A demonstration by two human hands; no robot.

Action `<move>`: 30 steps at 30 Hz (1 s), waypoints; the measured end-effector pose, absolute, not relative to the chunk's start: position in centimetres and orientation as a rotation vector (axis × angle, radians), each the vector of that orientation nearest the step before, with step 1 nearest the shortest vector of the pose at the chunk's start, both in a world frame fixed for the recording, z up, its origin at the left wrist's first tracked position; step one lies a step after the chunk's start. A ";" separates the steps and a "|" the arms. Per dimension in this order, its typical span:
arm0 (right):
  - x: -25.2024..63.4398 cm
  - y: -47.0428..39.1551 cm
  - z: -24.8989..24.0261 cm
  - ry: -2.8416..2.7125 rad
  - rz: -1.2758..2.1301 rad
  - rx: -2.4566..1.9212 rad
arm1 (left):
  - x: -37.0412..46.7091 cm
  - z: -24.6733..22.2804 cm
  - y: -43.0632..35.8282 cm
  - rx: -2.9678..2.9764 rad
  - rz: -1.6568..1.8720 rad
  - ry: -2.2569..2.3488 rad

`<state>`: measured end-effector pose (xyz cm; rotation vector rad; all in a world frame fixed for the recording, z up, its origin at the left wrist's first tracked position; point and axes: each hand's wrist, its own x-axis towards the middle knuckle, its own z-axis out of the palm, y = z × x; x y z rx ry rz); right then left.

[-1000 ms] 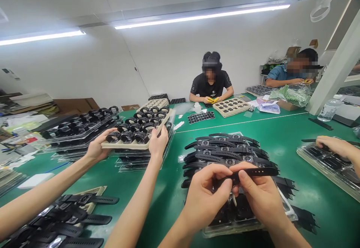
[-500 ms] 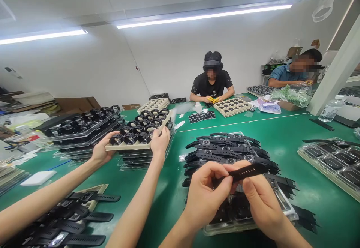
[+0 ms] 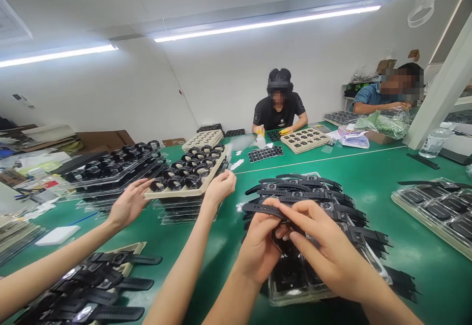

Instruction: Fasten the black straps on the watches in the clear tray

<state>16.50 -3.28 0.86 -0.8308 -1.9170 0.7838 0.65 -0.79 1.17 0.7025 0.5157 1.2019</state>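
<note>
Both of my hands meet above a tray of black watches (image 3: pixel 324 208) on the green table. My left hand (image 3: pixel 260 241) is closed on a black watch strap (image 3: pixel 263 209), whose perforated end points left. My right hand (image 3: pixel 319 234) pinches the same piece from the right, its fingertips close to the left hand's. The part between the palms is largely hidden by the fingers. Below the hands is the near end of the clear plastic tray (image 3: pixel 295 293), with dark compartments.
At the left, another person's two hands (image 3: pixel 219 187) are beside a cream tray of looped watches (image 3: pixel 147 194) on stacked trays. More watches (image 3: pixel 106 285) lie at the lower left. A tray of watch faces (image 3: pixel 438 207) is at right. Two people sit across the table.
The strap in my hands has turned from pointing right to pointing left, and my right hand has shifted left. The neighbour's hands have moved off the cream tray, fingers loosened.
</note>
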 end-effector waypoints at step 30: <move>15.1 -3.9 0.4 -1.635 0.704 -0.803 | 0.2 0.5 -0.5 0.732 1.149 0.414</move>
